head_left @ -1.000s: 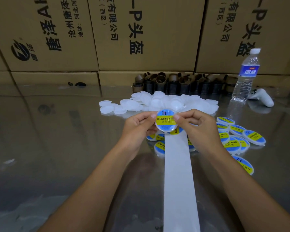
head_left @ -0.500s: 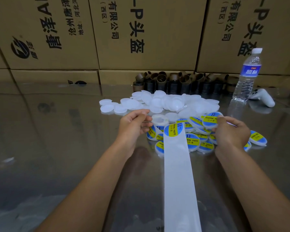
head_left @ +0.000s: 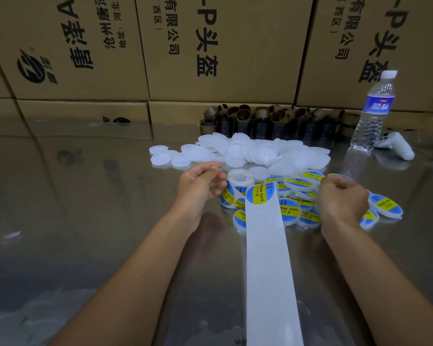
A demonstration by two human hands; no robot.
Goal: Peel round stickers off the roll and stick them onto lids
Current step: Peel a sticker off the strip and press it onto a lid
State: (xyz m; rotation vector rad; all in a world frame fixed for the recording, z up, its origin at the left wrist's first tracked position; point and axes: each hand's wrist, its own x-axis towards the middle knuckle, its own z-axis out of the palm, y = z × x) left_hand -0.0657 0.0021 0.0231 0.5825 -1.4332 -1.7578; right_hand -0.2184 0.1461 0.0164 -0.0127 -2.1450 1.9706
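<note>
Head view: the white strip (head_left: 268, 258) runs from the near edge straight up between my operator's forearms. The next sticker (head_left: 260, 193), blue and yellow, sits at the strip's far end. Just behind it to the left stands the roll (head_left: 240, 178). All three lie between the two hands, nearer the left one.

The left hand (head_left: 199, 187) sits just left of the roll with its fingers loosely curled and thumb close to forefinger. I see nothing in it, and I cannot tell if the fingertips touch the roll.

The right hand (head_left: 340, 198) is curled into a tight fist over the labelled lids (head_left: 299, 183), which spread across the table (head_left: 85, 208) under and around it. The edge of one labelled lid shows just past its knuckles, but I cannot tell whether the fingers pinch it.

The plain lids (head_left: 248, 151) are heaped just beyond both hands. Behind them stands a row of brown tubes (head_left: 260, 119) against the boxes (head_left: 223, 46). Far right are a bottle (head_left: 373, 113) and, beside it, a white controller (head_left: 396, 147).
</note>
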